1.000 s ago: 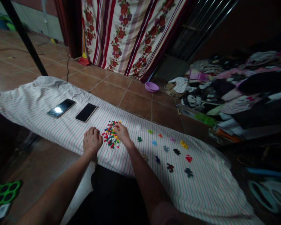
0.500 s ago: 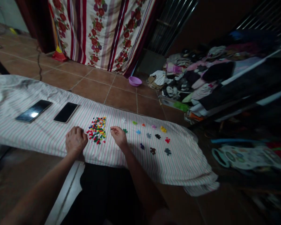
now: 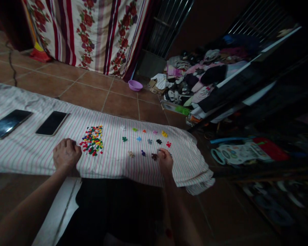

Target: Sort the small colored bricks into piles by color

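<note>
A mixed pile of small coloured pieces [image 3: 92, 140] lies on the striped cloth [image 3: 113, 167]. My left hand [image 3: 66, 153] rests on the cloth just left of the pile, its fingers curled down and what is under them hidden. To the right, small single-colour groups are laid out in rows, among them a green one [image 3: 124, 139], a yellow one [image 3: 164, 134] and a red one [image 3: 168, 144]. My right hand [image 3: 165, 158] is beside the brown group [image 3: 154, 156], thumb and forefinger pinched on something too small to make out.
Two phones, one at the far left [image 3: 9, 123] and one nearer the pile [image 3: 52, 123], lie on the cloth. Beyond it, a purple basin [image 3: 135, 85] stands on the tiled floor, with heaped clothes [image 3: 192, 75] at the back right.
My right hand has moved right, from beside the pile to the right end of the nearest row. A beige group it hid now shows. The whole view has shifted; my left hand stays beside the pile.
</note>
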Demonstrator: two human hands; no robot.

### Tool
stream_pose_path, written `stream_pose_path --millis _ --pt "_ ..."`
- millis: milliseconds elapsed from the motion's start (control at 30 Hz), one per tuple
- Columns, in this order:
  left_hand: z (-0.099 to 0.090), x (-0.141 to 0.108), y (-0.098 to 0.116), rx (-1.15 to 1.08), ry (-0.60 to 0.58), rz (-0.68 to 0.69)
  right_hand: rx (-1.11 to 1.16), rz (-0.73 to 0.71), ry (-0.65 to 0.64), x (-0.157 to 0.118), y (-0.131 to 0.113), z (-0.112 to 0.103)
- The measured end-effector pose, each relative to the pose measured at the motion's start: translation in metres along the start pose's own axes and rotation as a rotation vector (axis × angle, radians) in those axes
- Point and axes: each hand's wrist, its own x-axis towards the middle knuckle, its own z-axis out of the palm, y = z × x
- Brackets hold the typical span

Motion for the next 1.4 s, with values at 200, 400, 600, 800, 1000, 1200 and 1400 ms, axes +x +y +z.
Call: stream_pose_path --millis 200,400,600,800,1000,1200,1400 --pt "0.000 0.000 0.000 -0.001 0.012 0.000 -0.164 0.082 0.123 0.016 0.051 -0.037" --pt "0.004 0.000 -0.002 -0.011 0.023 0.001 -0.215 0.096 0.130 0.026 0.071 -0.036" --pt "0.010 0.000 -0.005 0.022 0.027 -0.020 -0.210 0.114 0.126 0.028 0.081 -0.034" --pt "0.009 0.000 -0.005 -0.042 0.028 -0.028 -0.200 0.118 0.117 0.027 0.080 -0.037" --pt "0.006 0.000 -0.003 -0.072 0.012 -0.038 -0.179 0.079 0.169 0.026 0.067 -0.036" --pt "0.012 0.002 -0.007 -0.001 0.003 -0.019 -0.052 0.026 0.142 0.023 0.035 -0.016" --pt "0.013 0.003 -0.008 0.024 0.025 0.001 0.030 -0.069 -0.008 0.003 -0.031 0.028"
